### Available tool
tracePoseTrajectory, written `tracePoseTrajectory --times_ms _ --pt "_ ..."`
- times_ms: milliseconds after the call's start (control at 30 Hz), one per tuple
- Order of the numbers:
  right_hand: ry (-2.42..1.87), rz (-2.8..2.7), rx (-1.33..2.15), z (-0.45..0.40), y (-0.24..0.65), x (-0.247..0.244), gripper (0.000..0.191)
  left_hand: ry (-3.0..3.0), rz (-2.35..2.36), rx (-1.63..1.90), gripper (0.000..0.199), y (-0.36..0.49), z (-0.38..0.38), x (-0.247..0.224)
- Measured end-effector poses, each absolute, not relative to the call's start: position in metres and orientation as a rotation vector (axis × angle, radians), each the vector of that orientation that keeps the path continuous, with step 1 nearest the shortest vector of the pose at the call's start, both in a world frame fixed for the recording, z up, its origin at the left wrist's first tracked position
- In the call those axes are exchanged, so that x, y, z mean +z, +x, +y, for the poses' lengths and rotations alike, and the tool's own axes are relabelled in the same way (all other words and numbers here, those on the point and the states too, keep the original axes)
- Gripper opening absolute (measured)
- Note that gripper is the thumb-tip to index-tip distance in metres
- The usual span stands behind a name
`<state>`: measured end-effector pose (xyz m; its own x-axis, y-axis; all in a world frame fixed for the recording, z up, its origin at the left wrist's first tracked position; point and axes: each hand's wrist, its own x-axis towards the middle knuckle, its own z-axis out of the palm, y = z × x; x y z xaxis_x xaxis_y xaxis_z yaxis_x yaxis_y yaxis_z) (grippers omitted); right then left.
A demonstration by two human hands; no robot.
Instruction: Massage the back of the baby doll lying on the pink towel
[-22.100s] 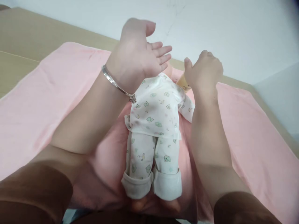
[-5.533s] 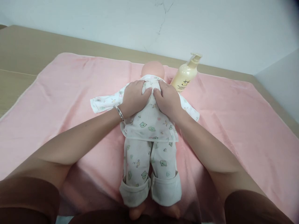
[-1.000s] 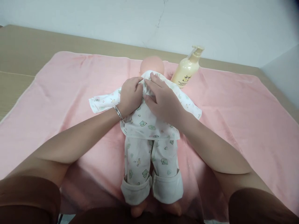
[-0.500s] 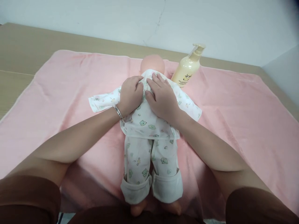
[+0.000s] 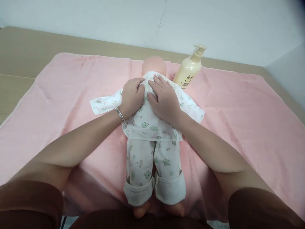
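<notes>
A baby doll lies along the middle with its bald head (image 5: 154,65) at the far side and no face showing. It wears a white printed shirt (image 5: 153,128) with the sleeves spread out, and matching trousers (image 5: 166,159) with rolled cuffs. My left hand (image 5: 132,97) rests on the left of the doll's upper back, thumb bent and fingers partly hidden. Beside it, my right hand (image 5: 165,99) lies flat with its fingers stretched over the upper back towards the neck. Both hands touch the shirt and grip nothing I can see.
A pale yellow pump bottle (image 5: 188,72) leans at a tilt in view, beyond the doll's right sleeve. Under the doll a pink blanket (image 5: 250,127) covers much of the wooden table (image 5: 21,51). A white wall (image 5: 107,22) stands behind.
The view has shifted very slightly. Both hands stay on the doll's upper back, with no clear movement of the doll or bottle.
</notes>
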<state>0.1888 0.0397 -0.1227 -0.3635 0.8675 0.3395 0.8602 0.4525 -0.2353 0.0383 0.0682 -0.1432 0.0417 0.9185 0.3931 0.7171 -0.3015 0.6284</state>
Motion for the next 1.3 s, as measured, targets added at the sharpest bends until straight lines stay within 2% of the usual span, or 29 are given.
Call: tracePoseTrajectory --times_ms 400,667,1300 --pt "-1.464 -2.283 0.040 0.038 0.189 -0.122 0.052 2.040 1.661 1.133 0.045 0.039 0.068 -0.144" --pt "-1.316 -2.228 0.028 0.052 0.195 -0.138 0.048 2.002 1.670 1.149 0.045 0.040 0.067 -0.142" --pt "-1.358 -2.244 0.015 0.053 0.195 -0.140 0.048 1.996 1.652 1.164 0.046 0.040 0.068 -0.143"
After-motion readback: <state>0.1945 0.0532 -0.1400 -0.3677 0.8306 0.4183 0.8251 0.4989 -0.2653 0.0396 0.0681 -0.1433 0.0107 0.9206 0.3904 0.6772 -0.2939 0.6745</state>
